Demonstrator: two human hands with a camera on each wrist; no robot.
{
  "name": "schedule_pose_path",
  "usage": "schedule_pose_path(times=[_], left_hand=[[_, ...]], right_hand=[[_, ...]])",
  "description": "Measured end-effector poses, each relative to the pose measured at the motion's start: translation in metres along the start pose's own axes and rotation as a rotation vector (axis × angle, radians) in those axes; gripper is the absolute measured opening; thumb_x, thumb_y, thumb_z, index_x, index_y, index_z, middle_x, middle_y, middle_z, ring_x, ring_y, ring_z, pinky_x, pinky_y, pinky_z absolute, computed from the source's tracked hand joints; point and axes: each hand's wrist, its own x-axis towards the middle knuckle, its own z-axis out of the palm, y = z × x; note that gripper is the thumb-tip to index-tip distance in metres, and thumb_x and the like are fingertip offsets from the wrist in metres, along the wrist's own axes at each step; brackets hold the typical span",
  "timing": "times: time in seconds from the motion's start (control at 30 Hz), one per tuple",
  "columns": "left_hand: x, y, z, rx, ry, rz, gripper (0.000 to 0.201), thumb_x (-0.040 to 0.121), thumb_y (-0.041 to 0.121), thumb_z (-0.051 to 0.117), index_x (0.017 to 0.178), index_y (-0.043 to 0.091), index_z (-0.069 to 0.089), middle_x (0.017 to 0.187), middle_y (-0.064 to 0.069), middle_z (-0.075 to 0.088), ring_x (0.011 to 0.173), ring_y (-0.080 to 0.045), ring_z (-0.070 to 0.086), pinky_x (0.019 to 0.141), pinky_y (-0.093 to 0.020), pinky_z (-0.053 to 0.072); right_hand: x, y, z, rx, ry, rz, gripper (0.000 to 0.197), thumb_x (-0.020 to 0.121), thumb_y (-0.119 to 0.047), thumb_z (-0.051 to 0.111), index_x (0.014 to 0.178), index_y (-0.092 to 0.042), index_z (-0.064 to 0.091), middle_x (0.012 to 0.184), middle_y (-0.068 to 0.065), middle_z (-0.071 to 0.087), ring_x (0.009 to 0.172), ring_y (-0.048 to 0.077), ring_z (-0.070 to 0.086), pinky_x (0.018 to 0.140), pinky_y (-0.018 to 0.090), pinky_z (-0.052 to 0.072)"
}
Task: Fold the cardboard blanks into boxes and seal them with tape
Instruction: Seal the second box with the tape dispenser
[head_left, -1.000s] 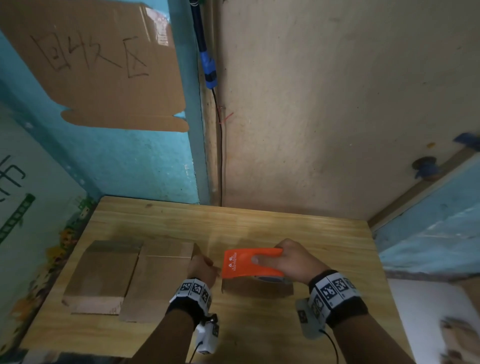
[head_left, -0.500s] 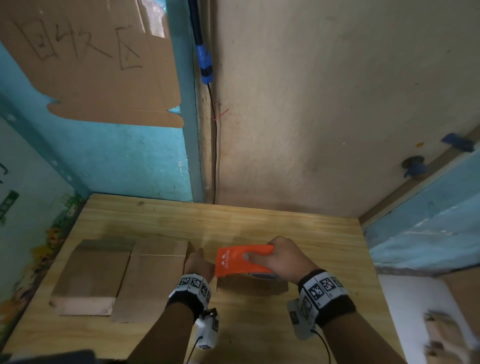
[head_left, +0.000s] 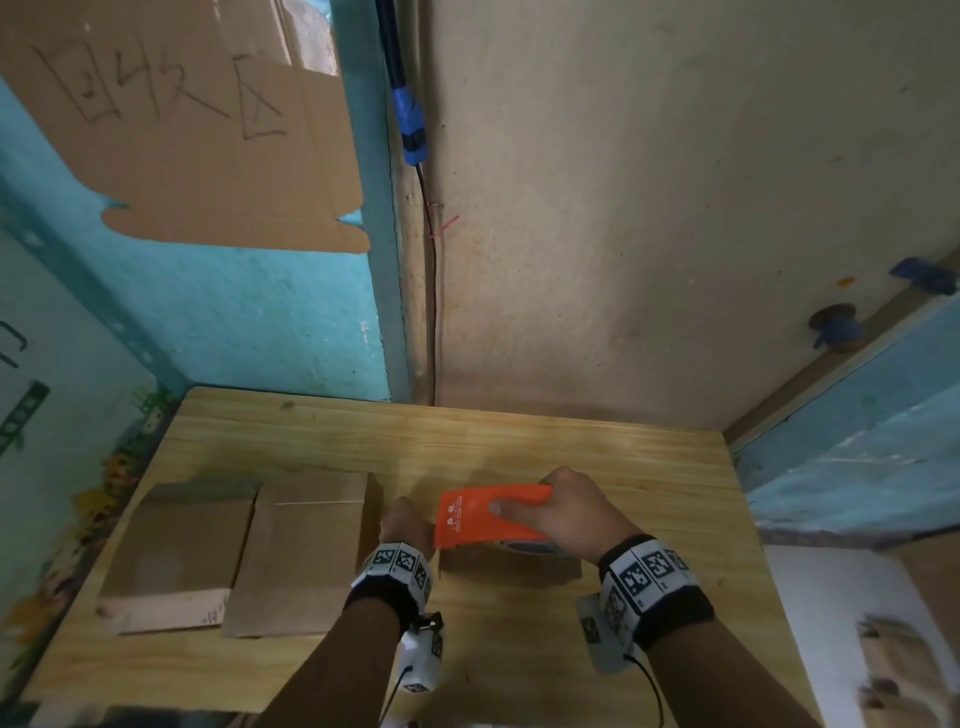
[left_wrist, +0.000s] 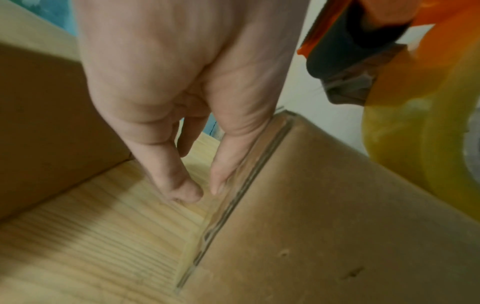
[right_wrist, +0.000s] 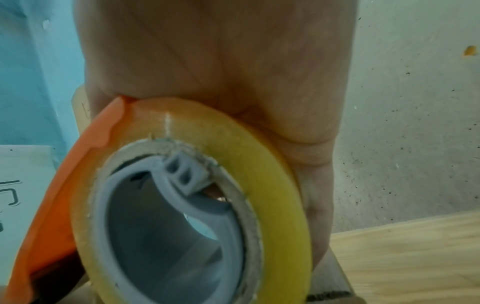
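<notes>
A small brown cardboard box (head_left: 511, 569) stands on the wooden table (head_left: 519, 441), mostly hidden under the orange tape dispenser (head_left: 485, 514). My right hand (head_left: 563, 514) grips the dispenser from above, thumb on its side, and holds it on the box top. The right wrist view shows the yellowish tape roll (right_wrist: 275, 164) in its orange cover (right_wrist: 62, 205) beneath my right hand (right_wrist: 207, 61). My left hand (head_left: 405, 519) is at the box's left side. In the left wrist view its straight fingers (left_wrist: 221, 164) press clear tape against the upper edge of the box (left_wrist: 337, 226), next to the dispenser (left_wrist: 363, 30).
Two more closed cardboard boxes (head_left: 176, 551) (head_left: 306, 551) lie side by side on the table's left half. A cardboard sheet with handwriting (head_left: 182, 119) hangs on the blue wall behind. A cable with a blue connector (head_left: 408, 119) runs down the corner.
The head view has shifted a little. Both hands stay where they were, the right on the dispenser over the box, the left at the box's left side.
</notes>
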Motion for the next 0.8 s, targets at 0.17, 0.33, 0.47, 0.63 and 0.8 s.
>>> schedule_pose_path(times=[0.17,0.33,0.47,0.63,0.8], left_hand=[[0.005,-0.023,0.015,0.177,-0.038,0.073,0.038,0.096,0.01,0.064,0.131,-0.001,0.055,0.128,-0.019,0.063,0.114,-0.032,0.064,0.094,-0.035,0.052],[0.003,-0.035,0.02,0.176,-0.053,0.216,0.017,0.101,0.01,0.056,0.089,0.017,0.067,0.087,0.0,0.069,0.072,-0.009,0.061,0.073,-0.028,0.058],[-0.006,-0.035,0.013,0.282,-0.214,0.333,0.023,0.101,0.005,0.051,0.117,0.016,0.065,0.116,-0.007,0.07,0.094,-0.018,0.063,0.08,-0.025,0.048],[-0.012,-0.048,0.019,0.457,-0.345,0.317,0.048,0.096,0.002,0.058,0.142,0.011,0.052,0.139,-0.008,0.061,0.125,-0.023,0.06,0.098,-0.027,0.052],[-0.014,-0.055,0.017,0.421,-0.346,0.295,0.02,0.09,0.012,0.069,0.108,0.018,0.062,0.117,-0.004,0.066,0.108,-0.018,0.065,0.087,-0.025,0.055]], right_hand=[[0.001,0.006,0.003,0.009,0.014,-0.008,0.069,0.064,-0.086,0.072,0.07,-0.018,0.062,0.058,-0.006,0.059,0.05,0.009,0.058,0.057,0.026,0.045],[0.003,0.01,0.006,0.001,0.027,-0.021,0.072,0.062,-0.089,0.068,0.072,-0.019,0.063,0.058,-0.005,0.06,0.052,0.01,0.061,0.058,0.027,0.047],[0.006,0.015,0.01,-0.026,0.067,0.001,0.083,0.057,-0.097,0.066,0.081,-0.018,0.064,0.071,-0.005,0.065,0.062,0.013,0.065,0.059,0.026,0.047],[0.006,0.017,0.011,-0.026,0.068,0.008,0.086,0.057,-0.098,0.066,0.086,-0.016,0.07,0.077,-0.001,0.072,0.069,0.014,0.071,0.065,0.031,0.059],[0.001,0.014,0.011,-0.016,0.076,-0.004,0.08,0.059,-0.094,0.067,0.083,-0.017,0.068,0.075,-0.004,0.069,0.067,0.012,0.07,0.062,0.026,0.053]])
